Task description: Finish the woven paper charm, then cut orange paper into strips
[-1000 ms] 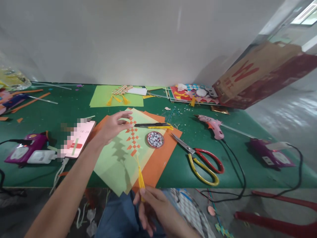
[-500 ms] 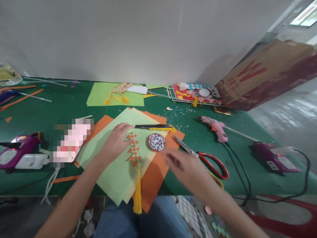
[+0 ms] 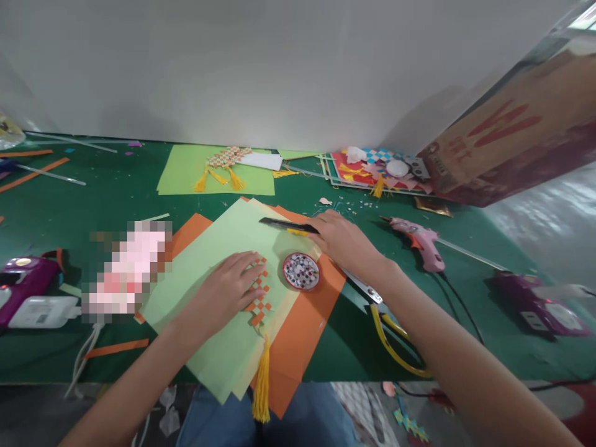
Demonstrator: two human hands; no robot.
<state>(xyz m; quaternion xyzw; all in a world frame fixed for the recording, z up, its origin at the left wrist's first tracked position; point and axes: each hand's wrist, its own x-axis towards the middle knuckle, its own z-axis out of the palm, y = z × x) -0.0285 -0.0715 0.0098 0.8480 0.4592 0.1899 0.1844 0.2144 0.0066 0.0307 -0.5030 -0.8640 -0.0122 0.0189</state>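
Observation:
My left hand (image 3: 228,288) lies flat with fingers stretched over a woven orange-and-pale-green paper strip (image 3: 261,301), partly hiding it. From the strip's lower end a yellow tassel (image 3: 262,385) hangs past the table edge. My right hand (image 3: 342,239) closes its fingers on the right end of a black utility knife (image 3: 286,225), whose other end points left over the green paper (image 3: 205,347). Between my hands sits a small round tin (image 3: 302,272) of black, white and red bits. Scissors (image 3: 386,347) with a yellow handle lie partly beneath my right forearm.
Orange sheets (image 3: 291,366) lie under the green paper. To the right are a pink glue gun (image 3: 421,242) with its cord and a purple power strip (image 3: 540,304). A phone (image 3: 125,267) lies at left. Craft pieces (image 3: 372,171) and a paper bag (image 3: 507,136) stand behind.
My right hand has let go of the tassel, crossed over the tin and taken hold of the utility knife. My left hand has lowered the woven strip onto the green paper.

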